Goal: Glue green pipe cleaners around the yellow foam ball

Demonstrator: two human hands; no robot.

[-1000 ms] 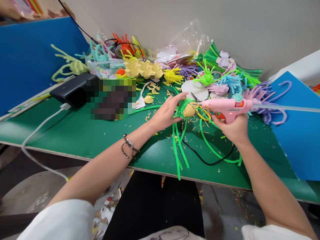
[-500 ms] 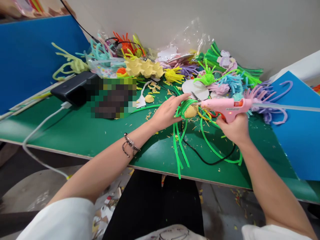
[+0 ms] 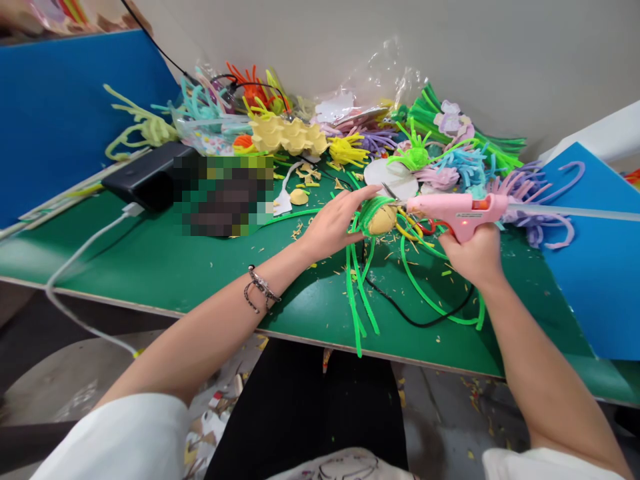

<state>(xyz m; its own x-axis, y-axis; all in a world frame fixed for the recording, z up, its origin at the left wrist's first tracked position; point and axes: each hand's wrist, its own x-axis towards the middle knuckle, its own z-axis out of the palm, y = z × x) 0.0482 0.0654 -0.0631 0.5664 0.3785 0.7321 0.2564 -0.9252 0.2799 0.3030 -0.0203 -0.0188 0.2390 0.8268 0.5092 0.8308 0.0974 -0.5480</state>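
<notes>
Between the thumb and fingers of my left hand [image 3: 334, 227] is a rounded yellow piece [image 3: 384, 220], with green fuzzy stems [image 3: 371, 215] wrapped over its left side. Long stem ends hang down over the table's front part. My right hand [image 3: 475, 257] is wrapped round the handle of a pink glue gun [image 3: 453, 210]. The gun's nozzle points left, close to the yellow piece. A clear glue stick [image 3: 575, 213] sticks out of its back. Scissors with red and yellow handles [image 3: 415, 228] lie partly hidden behind the piece and the gun.
A yellow egg-carton piece [image 3: 289, 137] and colourful fuzzy-stem bundles [image 3: 350, 150] line the back of the green table [image 3: 150, 257]. A black device [image 3: 145, 175] with a white cable stands left. Blue panels [image 3: 600, 267] flank the table. A black cord [image 3: 400, 317] curves below my hands.
My right hand has moved the glue gun slightly to the right, away from the yellow piece. My left hand and the piece are nearly unmoved.
</notes>
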